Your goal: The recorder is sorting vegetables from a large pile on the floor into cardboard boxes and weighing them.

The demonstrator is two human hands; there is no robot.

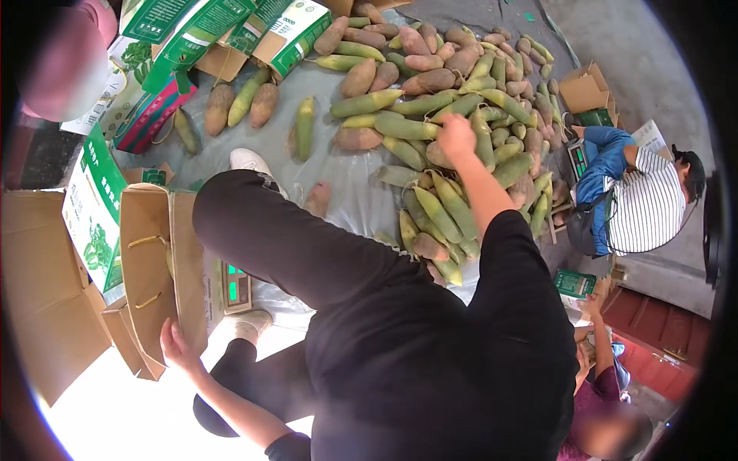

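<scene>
Radishes [503, 104], long, some green and some reddish-brown, lie heaped on a grey plastic sheet [350, 184] at the far middle and right. The right hand [457, 140] is down on the heap, its grip curled at the right end of a long green radish [407, 127]; whether it has closed on that one I cannot tell. A sound hold would likely be around the thick middle, with a straight lift so crossed neighbours don't roll or scrape the skin. The left hand [178, 349] has its grip loosely open, apparently holding nothing, just beside an open brown carton [187, 269] at the near left; that placing would suit steadying its wall.

This carton has yellow cord handles; a greenish shape shows inside, too little to identify. A scale [236, 288] with a lit display sits just right of it. Green-and-white printed cartons [192, 38] crowd the far left, their contents hidden. Another open brown carton [586, 88] stands at the far right.
</scene>
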